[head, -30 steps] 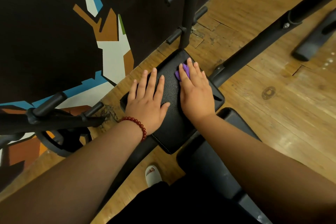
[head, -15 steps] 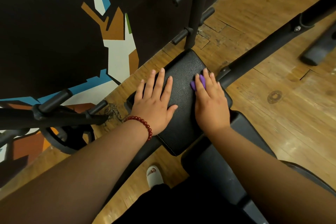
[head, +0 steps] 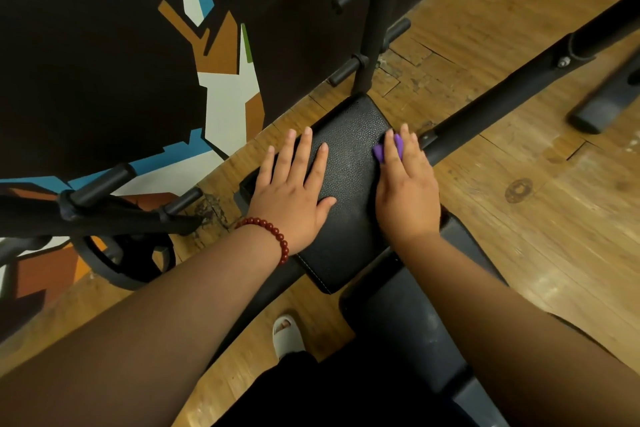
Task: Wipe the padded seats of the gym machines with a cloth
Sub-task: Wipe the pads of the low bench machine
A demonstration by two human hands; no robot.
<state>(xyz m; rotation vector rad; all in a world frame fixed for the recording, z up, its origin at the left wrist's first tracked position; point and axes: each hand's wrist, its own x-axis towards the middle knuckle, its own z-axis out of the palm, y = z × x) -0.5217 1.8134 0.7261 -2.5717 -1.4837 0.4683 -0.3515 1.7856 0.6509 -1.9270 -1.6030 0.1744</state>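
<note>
Worn wooden floor [head: 519,253], painted wall [head: 104,62] beyond your left hand [head: 291,194]. The purple cloth [head: 379,151] lay trapped under your right hand [head: 407,191], only a corner showing between the fingers, at the padded seat's [head: 349,166] edge. That hand pressed flat, fingers straight, clasping nothing. Your left hand rested spread and flat on the seat just beside it, apparently steadying the pad. The frame bar [head: 502,94] ran beyond your right fingertips.
</note>
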